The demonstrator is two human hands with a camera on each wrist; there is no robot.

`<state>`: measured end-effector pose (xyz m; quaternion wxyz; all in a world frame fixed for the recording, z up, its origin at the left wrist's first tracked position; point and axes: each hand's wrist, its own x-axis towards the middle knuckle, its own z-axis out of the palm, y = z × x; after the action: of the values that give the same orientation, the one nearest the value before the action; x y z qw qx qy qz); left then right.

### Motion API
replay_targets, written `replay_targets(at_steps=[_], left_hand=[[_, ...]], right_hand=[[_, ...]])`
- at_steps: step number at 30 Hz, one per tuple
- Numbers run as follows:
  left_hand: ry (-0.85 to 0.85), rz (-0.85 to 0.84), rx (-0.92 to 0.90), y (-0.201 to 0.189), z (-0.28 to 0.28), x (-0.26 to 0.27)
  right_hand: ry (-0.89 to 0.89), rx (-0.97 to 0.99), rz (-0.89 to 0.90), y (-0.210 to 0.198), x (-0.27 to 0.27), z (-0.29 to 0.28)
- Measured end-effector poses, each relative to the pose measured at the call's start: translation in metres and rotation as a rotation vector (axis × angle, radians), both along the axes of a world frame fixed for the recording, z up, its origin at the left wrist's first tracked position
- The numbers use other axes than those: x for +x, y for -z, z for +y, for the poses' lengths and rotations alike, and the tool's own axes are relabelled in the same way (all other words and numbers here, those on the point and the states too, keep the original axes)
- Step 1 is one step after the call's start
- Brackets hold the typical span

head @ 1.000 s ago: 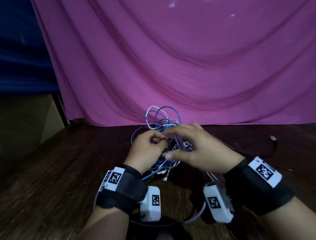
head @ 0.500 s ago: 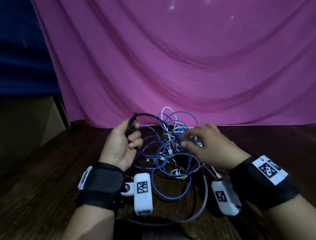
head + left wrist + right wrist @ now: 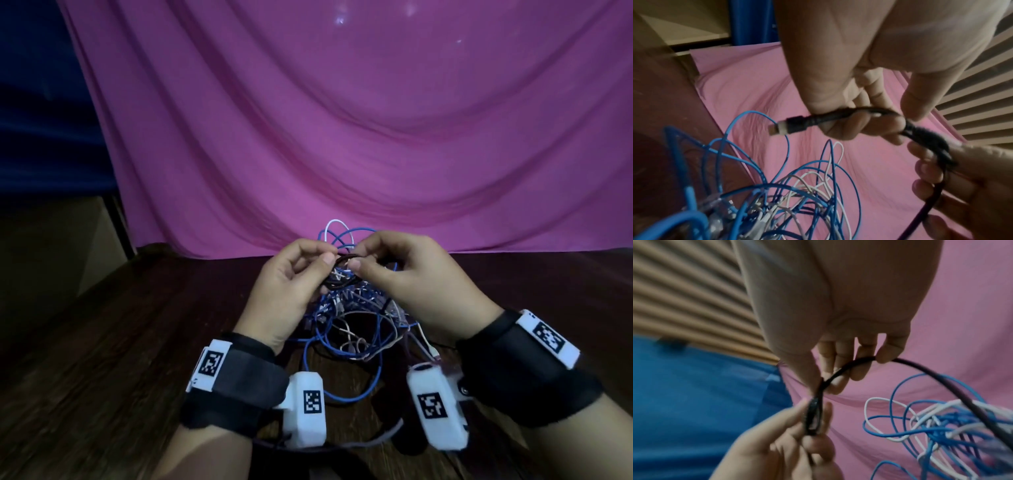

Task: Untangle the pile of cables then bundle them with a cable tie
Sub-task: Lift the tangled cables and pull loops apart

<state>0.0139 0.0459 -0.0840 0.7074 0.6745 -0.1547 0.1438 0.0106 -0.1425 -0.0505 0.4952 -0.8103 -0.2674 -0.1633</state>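
Left hand: the left hand (image 3: 286, 291) curls its fingers (image 3: 859, 128) around a black cable (image 3: 830, 119), the thumb closing over the top; the plug end (image 3: 786, 127) juts out past the fist toward the table's left side.
Right hand: the right hand (image 3: 414, 284) pinches the same black cable between thumb and forefinger, right beside the left hand's grip; in the right wrist view the cord (image 3: 849, 368) passes under the curled fingertips (image 3: 884, 356).
Cable between the hands: a short folded stretch of black cable sits where the two hands meet, held above the tangle; from the right hand the cord arcs down into the other wires.
Pile of cables: the pile of cables (image 3: 356, 318), blue and white strands looped through one another, lies on the table (image 3: 120, 359) directly below and behind both hands, a few loops standing up against the backdrop.
Table: dark wood, with a blue loop trailing toward the person between the wrists.
Backdrop: a pink cloth (image 3: 342, 120) hangs behind the table in broad folds.
Wrists: each wrist wears a black strap carrying a white camera unit (image 3: 306, 407) with printed square markers.
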Motion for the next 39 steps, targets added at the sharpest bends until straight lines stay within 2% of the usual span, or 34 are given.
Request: replay_targets(at_steps=[3, 6, 10, 12, 15, 19, 22, 24, 26, 28, 30, 33, 36, 38, 39], left_hand=[[0.093, 0.167, 0.03, 0.001, 0.004, 0.001], [0.319, 0.317, -0.105, 0.0, 0.009, -0.002], [0.601, 0.382, -0.272, -0.004, 0.016, -0.008], [0.67, 0.384, -0.316, -0.004, 0.013, -0.01], [0.596, 0.366, -0.338, 0.001, 0.004, -0.009], [0.441, 0.391, -0.333, 0.007, -0.007, -0.002], [0.314, 0.343, -0.247, 0.011, -0.009, 0.003], [0.274, 0.292, -0.205, 0.012, -0.008, 0.006], [0.282, 0.261, -0.205, 0.011, -0.006, 0.007], [0.274, 0.26, -0.204, 0.011, -0.004, 0.008], [0.268, 0.279, -0.225, 0.01, -0.001, 0.007], [0.275, 0.366, -0.264, 0.007, 0.004, 0.007], [0.241, 0.42, -0.183, 0.006, 0.007, 0.008], [0.187, 0.395, -0.119, 0.007, 0.009, 0.009], [0.148, 0.373, -0.088, 0.007, 0.011, 0.01]], right_hand=[[0.005, 0.087, 0.031, 0.0, 0.006, -0.005], [0.008, 0.142, 0.028, 0.0, 0.007, -0.006], [0.014, 0.17, 0.025, 0.0, 0.009, -0.007], [0.005, 0.184, 0.035, 0.001, 0.01, -0.007], [0.013, 0.175, 0.001, 0.006, 0.011, -0.002], [0.251, 0.005, -0.118, 0.012, 0.013, 0.002], [0.226, -0.09, -0.037, 0.012, 0.015, 0.001], [0.121, 0.071, 0.134, 0.011, 0.014, 0.001], [-0.038, 0.323, 0.328, 0.01, 0.013, 0.005], [-0.08, 0.446, 0.395, 0.01, 0.013, 0.005], [-0.046, 0.381, 0.392, 0.011, 0.017, -0.001], [0.003, 0.103, 0.268, 0.011, 0.019, -0.014], [0.086, -0.132, 0.145, 0.011, 0.02, -0.021], [0.133, -0.178, 0.117, 0.01, 0.021, -0.021], [0.137, -0.124, 0.124, 0.011, 0.022, -0.02]])
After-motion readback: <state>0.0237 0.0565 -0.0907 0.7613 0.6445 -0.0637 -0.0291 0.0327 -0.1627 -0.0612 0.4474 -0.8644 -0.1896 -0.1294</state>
